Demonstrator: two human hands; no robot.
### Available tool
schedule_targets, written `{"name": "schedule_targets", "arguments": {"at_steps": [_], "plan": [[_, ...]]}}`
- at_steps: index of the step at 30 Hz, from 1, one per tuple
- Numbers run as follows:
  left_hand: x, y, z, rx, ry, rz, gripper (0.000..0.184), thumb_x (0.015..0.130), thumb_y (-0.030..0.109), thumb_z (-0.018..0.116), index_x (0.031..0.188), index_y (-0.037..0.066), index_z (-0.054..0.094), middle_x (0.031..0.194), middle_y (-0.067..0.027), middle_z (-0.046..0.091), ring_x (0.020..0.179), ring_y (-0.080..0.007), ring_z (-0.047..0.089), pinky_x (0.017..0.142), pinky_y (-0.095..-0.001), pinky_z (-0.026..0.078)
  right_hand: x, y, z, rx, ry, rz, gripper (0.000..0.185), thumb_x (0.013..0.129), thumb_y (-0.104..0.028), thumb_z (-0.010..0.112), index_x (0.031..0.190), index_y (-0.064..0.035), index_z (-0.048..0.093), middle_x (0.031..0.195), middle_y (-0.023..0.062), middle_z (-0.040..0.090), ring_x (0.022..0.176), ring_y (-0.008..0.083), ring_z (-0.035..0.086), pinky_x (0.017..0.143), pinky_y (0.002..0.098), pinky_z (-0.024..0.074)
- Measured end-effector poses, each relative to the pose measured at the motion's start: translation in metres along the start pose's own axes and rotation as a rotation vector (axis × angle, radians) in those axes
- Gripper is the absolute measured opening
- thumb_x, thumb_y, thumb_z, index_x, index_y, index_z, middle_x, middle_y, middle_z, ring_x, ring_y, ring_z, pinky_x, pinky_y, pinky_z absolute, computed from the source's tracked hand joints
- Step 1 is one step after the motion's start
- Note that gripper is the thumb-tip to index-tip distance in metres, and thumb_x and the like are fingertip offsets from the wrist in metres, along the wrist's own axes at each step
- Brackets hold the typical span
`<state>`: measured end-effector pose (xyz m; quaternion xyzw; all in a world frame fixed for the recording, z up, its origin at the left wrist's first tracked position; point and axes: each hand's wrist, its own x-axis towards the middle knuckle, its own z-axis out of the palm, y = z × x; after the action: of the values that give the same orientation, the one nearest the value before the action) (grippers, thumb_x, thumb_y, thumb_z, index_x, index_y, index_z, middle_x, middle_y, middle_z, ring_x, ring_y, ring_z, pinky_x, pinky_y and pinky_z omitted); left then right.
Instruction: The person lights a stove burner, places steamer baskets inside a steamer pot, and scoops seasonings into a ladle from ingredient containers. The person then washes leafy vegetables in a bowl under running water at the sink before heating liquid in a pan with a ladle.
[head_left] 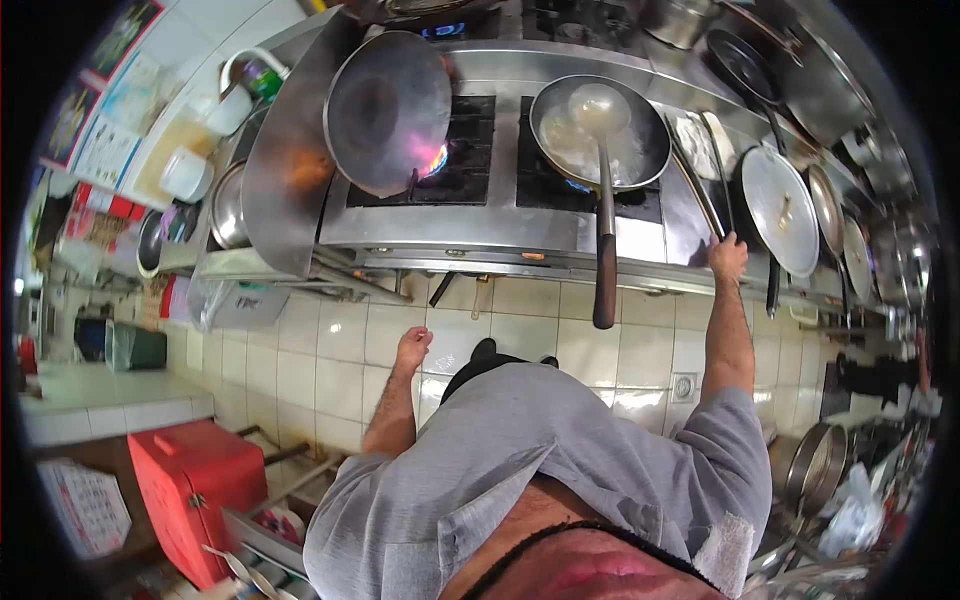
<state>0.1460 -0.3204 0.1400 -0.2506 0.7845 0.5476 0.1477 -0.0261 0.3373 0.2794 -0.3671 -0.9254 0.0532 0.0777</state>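
At the right of the stove, my right hand (728, 257) is closed round the lower end of a long-handled utensil (722, 175). The kind of utensil cannot be made out. A second long rod (697, 192) runs beside it down to the same hand. Close by lies a white cloth (697, 145). My left hand (414, 347) hangs over the floor in front of the stove, fingers curled in, with nothing visible in it. On the right burner sits a pan (647, 150) of cloudy bubbling liquid. A ladle (604, 190) rests in it, its dark wooden handle sticking out toward me.
A large wok (385, 125) stands tilted over the left burner, with a flame (434, 160) at its edge. Pans with a round lid-like one (780, 205) crowd the right side. A metal splash guard (285, 190) rises at left. Behind left is a red box (195, 500).
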Motion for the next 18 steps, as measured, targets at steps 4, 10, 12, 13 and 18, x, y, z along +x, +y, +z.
{"name": "schedule_targets", "arguments": {"at_steps": [4, 10, 12, 13, 18], "plan": [[-0.052, -0.057, 0.035, 0.094, -0.060, -0.135, 0.034, 0.078, 0.031, 0.065, 0.099, 0.005, 0.059, 0.072, -0.0066, 0.060, 0.053, -0.0155, 0.055, 0.049, -0.0277, 0.045, 0.014, -0.010, -0.021, 0.013, -0.134, 0.013, 0.060, 0.078, -0.046, 0.059, 0.124, -0.0113, 0.040, 0.122, 0.0218, 0.045, 0.115, 0.0381, 0.043, 0.092, 0.0509, 0.0365], [-0.123, -0.065, 0.051, 0.004, -0.064, -0.348, 0.031, 0.077, 0.031, 0.065, 0.093, 0.006, 0.058, 0.068, -0.0053, 0.058, 0.052, -0.0121, 0.053, 0.042, -0.0253, 0.041, 0.058, 0.008, -0.006, 0.289, -0.170, -0.407, 0.042, 0.075, -0.026, 0.063, 0.094, 0.0065, 0.045, 0.087, 0.0295, 0.059, 0.086, 0.0410, 0.060, 0.073, 0.0430, 0.0463], [-0.122, -0.054, 0.048, 0.046, -0.046, -0.315, 0.035, 0.077, 0.032, 0.064, 0.098, 0.005, 0.058, 0.070, -0.0057, 0.058, 0.054, -0.0130, 0.054, 0.043, -0.0261, 0.042, 0.054, 0.008, -0.006, 0.313, -0.157, -0.440, 0.040, 0.076, -0.027, 0.062, 0.092, 0.0064, 0.046, 0.084, 0.0290, 0.059, 0.083, 0.0409, 0.060, 0.070, 0.0435, 0.0461], [-0.120, -0.047, 0.049, 0.046, -0.020, -0.268, 0.040, 0.077, 0.034, 0.064, 0.102, 0.003, 0.057, 0.075, -0.0072, 0.060, 0.054, -0.0147, 0.054, 0.045, -0.0268, 0.043, 0.051, 0.009, -0.006, 0.339, -0.137, -0.464, 0.039, 0.077, -0.027, 0.062, 0.091, 0.0062, 0.046, 0.080, 0.0285, 0.059, 0.080, 0.0407, 0.060, 0.068, 0.0440, 0.0460], [-0.091, 0.005, 0.049, -0.015, 0.031, -0.091, 0.038, 0.078, 0.028, 0.066, 0.105, 0.002, 0.056, 0.086, -0.0080, 0.062, 0.065, -0.0131, 0.056, 0.055, -0.0268, 0.047, -0.006, -0.006, -0.067, 0.704, -0.248, -0.269, 0.032, 0.083, -0.028, 0.058, 0.081, 0.0015, 0.047, 0.055, 0.0082, 0.047, 0.040, 0.0178, 0.048, 0.039, 0.0309, 0.0379]]}}
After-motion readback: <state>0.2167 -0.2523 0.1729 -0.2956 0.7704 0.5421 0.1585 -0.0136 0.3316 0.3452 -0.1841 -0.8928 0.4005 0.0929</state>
